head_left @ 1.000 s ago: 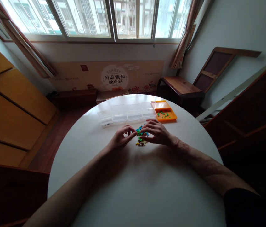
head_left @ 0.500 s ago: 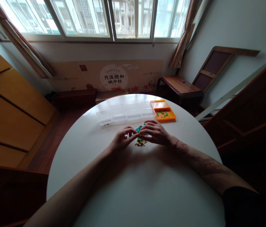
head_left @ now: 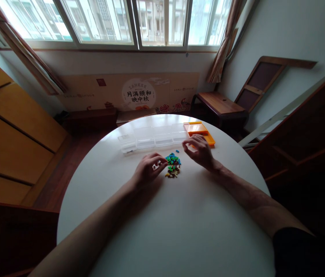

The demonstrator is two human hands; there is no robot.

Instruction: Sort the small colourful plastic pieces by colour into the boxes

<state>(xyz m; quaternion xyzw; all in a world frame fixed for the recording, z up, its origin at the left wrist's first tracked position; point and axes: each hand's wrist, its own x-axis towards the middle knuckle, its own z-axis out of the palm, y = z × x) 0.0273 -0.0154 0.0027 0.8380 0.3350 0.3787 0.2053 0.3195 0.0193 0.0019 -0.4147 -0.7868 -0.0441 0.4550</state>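
Observation:
A small heap of tiny building-block pieces (head_left: 173, 161), blue, green, brown and yellow, lies on the white round table (head_left: 162, 238). My left hand (head_left: 150, 168) is at the heap's left edge, thumb and index finger pinched; whatever is between them is too small to make out. Further right and higher, my right hand (head_left: 201, 153) hovers by the front of the orange tray (head_left: 211, 141), thumb and fingertips drawn together. Any piece in that pinch is hidden. This hand covers much of the tray's front compartment. One blue piece (head_left: 177, 151) sits apart, behind the heap.
Left of the orange tray stands a clear plastic compartment box (head_left: 145, 143) with its lid up. A wooden chair (head_left: 220, 103) is beyond the table at the right. Printed cardboard (head_left: 139, 92) leans under the window.
My right hand has left the heap and moved right and away from me to the orange tray, uncovering the pieces. My left hand has barely moved.

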